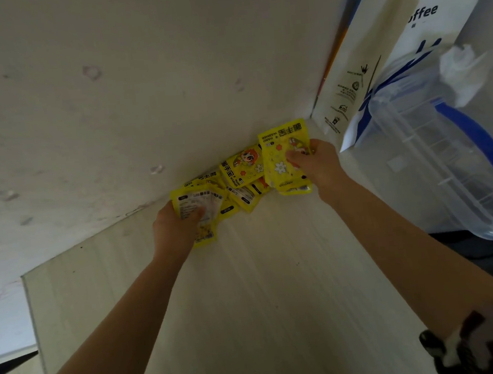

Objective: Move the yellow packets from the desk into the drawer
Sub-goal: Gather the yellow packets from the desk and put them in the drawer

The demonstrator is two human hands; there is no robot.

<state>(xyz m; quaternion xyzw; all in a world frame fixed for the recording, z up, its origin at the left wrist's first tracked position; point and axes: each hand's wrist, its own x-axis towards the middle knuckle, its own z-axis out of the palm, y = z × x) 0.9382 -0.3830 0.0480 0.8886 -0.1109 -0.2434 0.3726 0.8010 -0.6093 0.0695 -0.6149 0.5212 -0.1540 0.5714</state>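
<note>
Both arms were out over the pale desk (pixel 270 274). The left hand (pixel 174 226) pinched a yellow packet (pixel 196 204), thumb on its printed back. The right hand (pixel 316 162) clamped another packet (pixel 280 145), tilted up. The remaining yellow packets (pixel 242 172) lay heaped between them against the far wall (pixel 112 94), left of a paper bag (pixel 377 56) and clear jug (pixel 445 154).

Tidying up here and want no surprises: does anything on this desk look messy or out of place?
The yellow packets lie jumbled against the wall, overlapping, some face down. Left hand and right hand each grip some.
</note>
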